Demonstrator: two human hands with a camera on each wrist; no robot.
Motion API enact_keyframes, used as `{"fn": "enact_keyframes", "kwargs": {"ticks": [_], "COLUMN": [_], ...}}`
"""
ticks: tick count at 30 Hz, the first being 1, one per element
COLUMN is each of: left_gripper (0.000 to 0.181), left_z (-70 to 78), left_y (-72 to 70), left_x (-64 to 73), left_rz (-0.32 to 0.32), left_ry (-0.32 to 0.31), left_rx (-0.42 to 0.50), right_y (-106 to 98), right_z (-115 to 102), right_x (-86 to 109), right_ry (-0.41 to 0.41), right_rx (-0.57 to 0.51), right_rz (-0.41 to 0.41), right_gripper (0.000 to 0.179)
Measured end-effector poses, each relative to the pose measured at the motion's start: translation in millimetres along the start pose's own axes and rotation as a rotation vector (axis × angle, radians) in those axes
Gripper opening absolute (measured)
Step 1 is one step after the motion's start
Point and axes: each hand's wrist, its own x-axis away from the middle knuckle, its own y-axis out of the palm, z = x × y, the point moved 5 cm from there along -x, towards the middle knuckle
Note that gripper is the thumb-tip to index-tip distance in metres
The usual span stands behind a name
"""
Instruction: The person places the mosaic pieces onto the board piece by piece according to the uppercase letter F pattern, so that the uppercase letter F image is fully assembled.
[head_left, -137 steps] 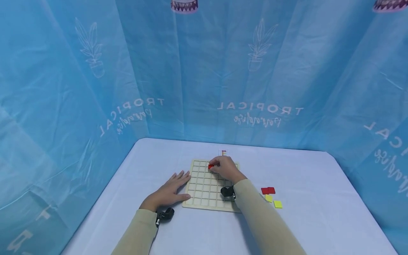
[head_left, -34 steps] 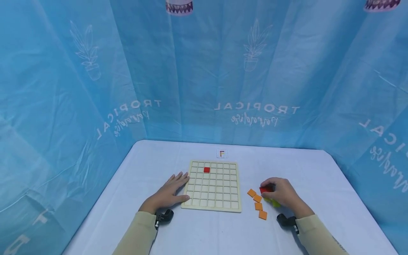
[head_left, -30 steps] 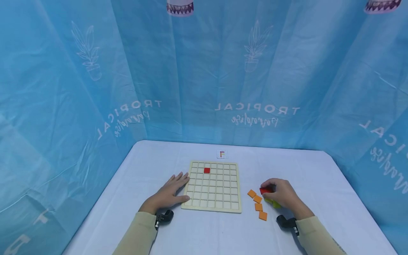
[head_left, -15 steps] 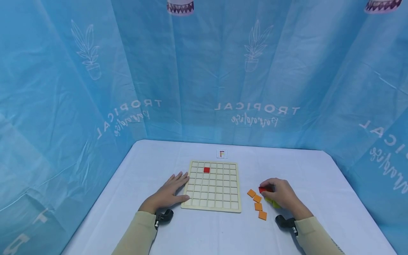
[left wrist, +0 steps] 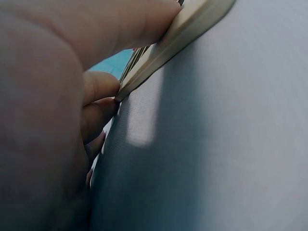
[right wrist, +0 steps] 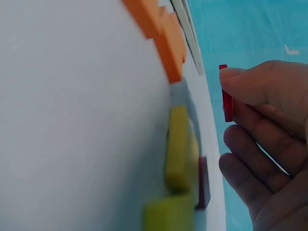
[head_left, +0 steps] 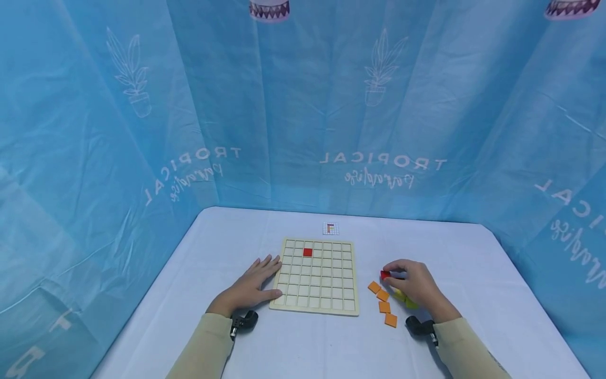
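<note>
Between thumb and fingers my right hand [head_left: 415,284] pinches a red square tile [right wrist: 227,98], lifted off the table in the right wrist view. Below that hand lie yellow tiles [right wrist: 178,149] and another red tile [right wrist: 203,183], partly hidden by the fingers in the head view. My left hand [head_left: 251,284] rests with fingers spread at the left edge of a pale gridded board [head_left: 312,311]; the thumb and fingertips touch its rim. One red tile [head_left: 307,252] sits in a cell near the board's top.
Several orange tiles [head_left: 384,307] lie in a staggered line right of the board. A small printed card [head_left: 331,228] with a coloured grid pattern lies behind it. A blue curtain [head_left: 303,116] surrounds the white table [head_left: 227,226].
One red tile was set in the board and my right hand went back to the loose tiles. It now lifts another red tile slightly leftward. My left hand has stayed put.
</note>
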Motion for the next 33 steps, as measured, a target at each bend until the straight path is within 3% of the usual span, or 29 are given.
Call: {"fn": "enact_keyframes", "kwargs": {"ticks": [22,33], "left_gripper": [0.087,0.088], "left_z": [-0.5,-2.6], "left_y": [-1.7,0.1], "left_x": [-0.8,-0.1], "left_rz": [-0.001,-0.006], "left_ry": [-0.008,-0.024], "left_rx": [-0.015,0.002], "right_y": [21.2,43.8], "right_z": [-37.7,-59.9], "right_x": [-40.8,-64.0], "right_ry": [-0.088,-0.122], "right_rx": [-0.094,-0.126], "right_rz": [-0.009,-0.048], "right_gripper": [0.022,0.019]}}
